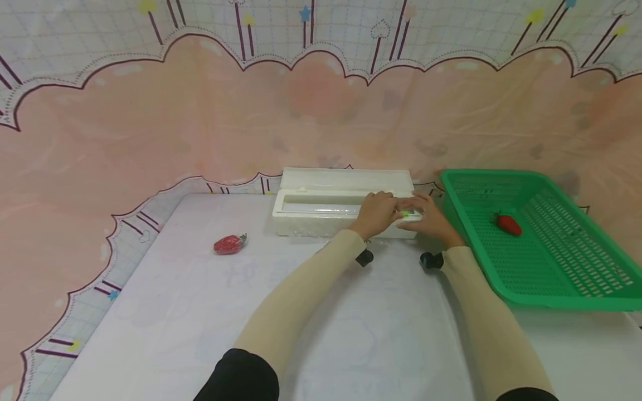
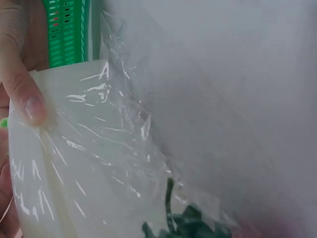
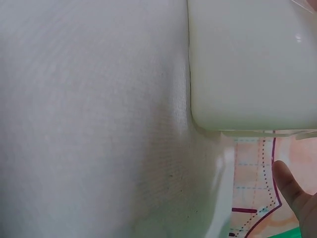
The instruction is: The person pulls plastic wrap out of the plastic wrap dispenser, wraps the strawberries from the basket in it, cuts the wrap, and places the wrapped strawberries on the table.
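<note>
Left hand (image 1: 376, 213) touching white cling-film dispenser (image 1: 311, 226) near its right end, right hand (image 1: 433, 220) curving at that end, whether either is gripping one cannot tell, strawberry (image 1: 228, 245) lying left of dispenser

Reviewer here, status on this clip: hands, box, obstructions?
Left hand and right hand together at right end of white box. Lid open, clear film down front. Nothing visibly blocking; one strawberry off left, green basket right.
</note>
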Demonstrator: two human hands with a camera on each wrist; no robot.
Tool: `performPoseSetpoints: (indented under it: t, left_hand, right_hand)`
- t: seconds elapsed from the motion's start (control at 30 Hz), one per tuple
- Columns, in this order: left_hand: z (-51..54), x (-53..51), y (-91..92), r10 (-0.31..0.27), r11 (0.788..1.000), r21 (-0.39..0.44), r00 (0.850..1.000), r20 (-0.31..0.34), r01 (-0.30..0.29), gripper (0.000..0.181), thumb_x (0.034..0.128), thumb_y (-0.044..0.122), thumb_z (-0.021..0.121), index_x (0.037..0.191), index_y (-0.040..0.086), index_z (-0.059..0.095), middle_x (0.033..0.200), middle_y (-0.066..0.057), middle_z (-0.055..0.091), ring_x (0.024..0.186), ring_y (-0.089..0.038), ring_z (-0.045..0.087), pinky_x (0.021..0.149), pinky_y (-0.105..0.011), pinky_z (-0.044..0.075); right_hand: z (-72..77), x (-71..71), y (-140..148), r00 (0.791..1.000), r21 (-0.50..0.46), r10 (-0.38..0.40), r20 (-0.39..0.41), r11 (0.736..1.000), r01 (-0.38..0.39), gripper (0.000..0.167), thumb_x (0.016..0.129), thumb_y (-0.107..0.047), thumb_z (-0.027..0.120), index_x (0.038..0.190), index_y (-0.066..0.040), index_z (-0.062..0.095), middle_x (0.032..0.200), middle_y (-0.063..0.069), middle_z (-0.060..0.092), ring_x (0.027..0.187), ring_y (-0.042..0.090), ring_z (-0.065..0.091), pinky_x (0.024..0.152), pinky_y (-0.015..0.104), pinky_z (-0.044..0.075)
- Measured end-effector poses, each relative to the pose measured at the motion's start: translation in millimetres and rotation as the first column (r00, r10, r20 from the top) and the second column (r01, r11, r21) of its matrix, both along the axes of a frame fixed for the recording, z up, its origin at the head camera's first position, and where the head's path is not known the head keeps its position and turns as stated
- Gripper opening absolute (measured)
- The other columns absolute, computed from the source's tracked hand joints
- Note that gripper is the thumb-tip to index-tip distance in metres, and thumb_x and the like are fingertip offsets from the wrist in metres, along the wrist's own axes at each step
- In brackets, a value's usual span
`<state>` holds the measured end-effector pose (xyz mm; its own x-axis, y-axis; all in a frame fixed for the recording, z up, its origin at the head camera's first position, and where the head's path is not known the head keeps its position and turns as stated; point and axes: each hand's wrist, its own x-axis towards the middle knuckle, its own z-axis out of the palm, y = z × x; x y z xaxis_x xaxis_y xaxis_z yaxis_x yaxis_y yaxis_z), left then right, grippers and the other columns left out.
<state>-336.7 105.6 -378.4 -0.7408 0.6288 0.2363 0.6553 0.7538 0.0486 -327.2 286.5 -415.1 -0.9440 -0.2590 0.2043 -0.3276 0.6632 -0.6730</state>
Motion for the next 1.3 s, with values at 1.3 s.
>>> performPoseSetpoints:
  t: [1.3]
  left_hand:
    - [-10.7, -9.2, -104.5, 0.027, 0.991, 0.131, 1.0, -0.009, -0.026, 0.022, 0.0896, 0.036, 0.06, 0.097, 0.017, 0.069, 0.092, 0.002, 0.066, 0.09, -0.014, 0.062, 0.08, -0.031, 0.047]
  right_hand:
    - [-0.3, 2.8, 0, 1.0, -0.031, 0.008, 0.022, 0.999, -0.008, 0.047, 0.075, -0.016, 0.079, 0.116, 0.0, 0.062, 0.132, 0.02, 0.053, 0.143, 0.035, 0.011, 0.11, 0.063, 0.018]
